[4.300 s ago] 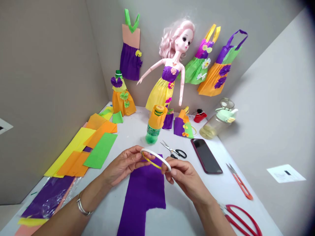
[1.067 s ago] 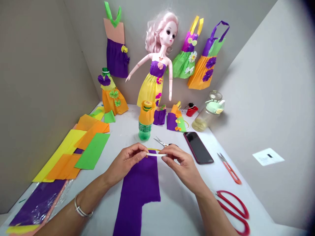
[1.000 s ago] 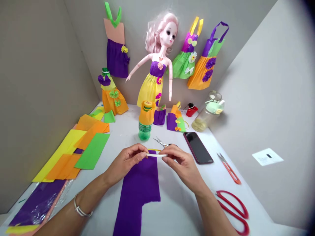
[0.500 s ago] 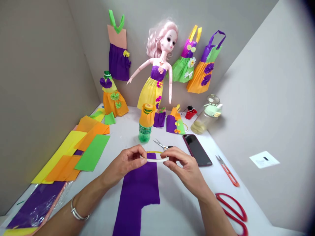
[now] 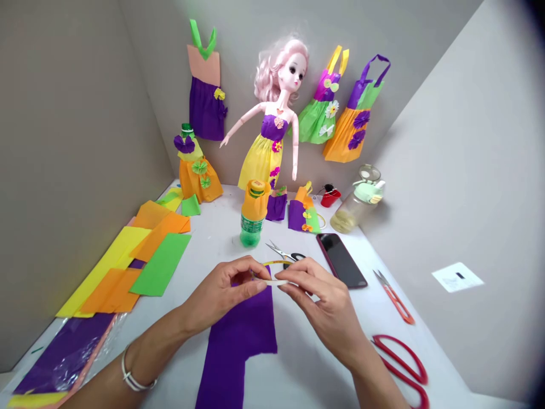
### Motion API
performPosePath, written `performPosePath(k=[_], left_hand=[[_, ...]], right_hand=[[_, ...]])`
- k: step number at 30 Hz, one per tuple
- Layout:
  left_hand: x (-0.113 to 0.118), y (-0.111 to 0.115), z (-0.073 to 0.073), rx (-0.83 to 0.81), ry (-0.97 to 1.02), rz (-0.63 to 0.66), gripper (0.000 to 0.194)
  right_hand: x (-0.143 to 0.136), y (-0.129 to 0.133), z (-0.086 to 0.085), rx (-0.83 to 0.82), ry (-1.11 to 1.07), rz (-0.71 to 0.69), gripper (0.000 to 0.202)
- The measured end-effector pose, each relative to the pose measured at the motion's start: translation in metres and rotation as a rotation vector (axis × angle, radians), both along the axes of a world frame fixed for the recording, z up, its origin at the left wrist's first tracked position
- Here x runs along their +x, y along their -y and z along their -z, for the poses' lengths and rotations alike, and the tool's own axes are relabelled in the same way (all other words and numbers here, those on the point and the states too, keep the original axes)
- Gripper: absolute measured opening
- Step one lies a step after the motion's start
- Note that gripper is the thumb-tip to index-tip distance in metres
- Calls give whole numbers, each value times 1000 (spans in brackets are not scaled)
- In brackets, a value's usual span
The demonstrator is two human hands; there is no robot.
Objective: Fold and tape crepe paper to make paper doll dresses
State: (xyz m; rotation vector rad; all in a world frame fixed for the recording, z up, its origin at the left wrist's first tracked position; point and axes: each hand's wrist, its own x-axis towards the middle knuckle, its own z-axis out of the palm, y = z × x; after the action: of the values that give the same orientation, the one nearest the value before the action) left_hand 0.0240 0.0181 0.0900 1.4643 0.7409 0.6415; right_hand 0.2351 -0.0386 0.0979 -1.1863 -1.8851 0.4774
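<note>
Pinched between both hands is a narrow roll of white tape (image 5: 276, 282) with a yellow, printed inner ring. My left hand (image 5: 225, 291) grips its left side between thumb and fingers. My right hand (image 5: 327, 298) has its fingertips closed on the right side, close to the left fingertips. Below the hands a purple cloth piece (image 5: 238, 335) with a stepped edge lies flat on the table. Small scissors (image 5: 279, 251) with black handles rest just beyond the roll, partly hidden by my right hand.
A bottle in orange cloth (image 5: 252, 218) stands ahead, before a doll (image 5: 272, 125). Coloured cloth sheets (image 5: 159, 264) lie left. A phone (image 5: 340, 261), orange-handled scissors (image 5: 394, 298), red-handled scissors (image 5: 402, 363) and a lidded jug (image 5: 355, 204) are on the right.
Both hands have come closer together on the tape roll. The left fingertips have shifted right, and less of the white outer side shows between them.
</note>
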Motion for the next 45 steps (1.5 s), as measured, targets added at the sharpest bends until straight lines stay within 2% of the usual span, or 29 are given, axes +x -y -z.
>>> performPosePath(k=[2, 6, 9, 12, 18, 28, 39, 42, 45], left_hand=[[0, 2, 0, -19, 18, 4, 22], [-4, -1, 0, -86, 124, 8, 21], [-8, -5, 2, -138, 174, 7, 18], [-11, -8, 3, -149, 163, 20, 19], [-5, -6, -3, -64, 52, 22, 20], [4, 1, -11, -38, 94, -1, 22], [10, 4, -8, -67, 105, -41, 31], [11, 7, -8, 58, 126, -133, 23], [11, 11, -8, 233, 63, -182, 12]], right_hand=[[0, 1, -3, -8, 6, -4, 17], [8, -1, -8, -193, -86, 3, 12], [16, -6, -9, -310, -171, -59, 13], [18, -8, -9, -351, -227, -96, 14], [10, -2, -17, -210, -56, -35, 16], [4, 8, -21, 96, 195, 9, 18], [4, 14, -22, 179, 250, 37, 19], [4, 17, -21, 245, 315, 99, 19], [4, 20, -18, 304, 398, 156, 20]])
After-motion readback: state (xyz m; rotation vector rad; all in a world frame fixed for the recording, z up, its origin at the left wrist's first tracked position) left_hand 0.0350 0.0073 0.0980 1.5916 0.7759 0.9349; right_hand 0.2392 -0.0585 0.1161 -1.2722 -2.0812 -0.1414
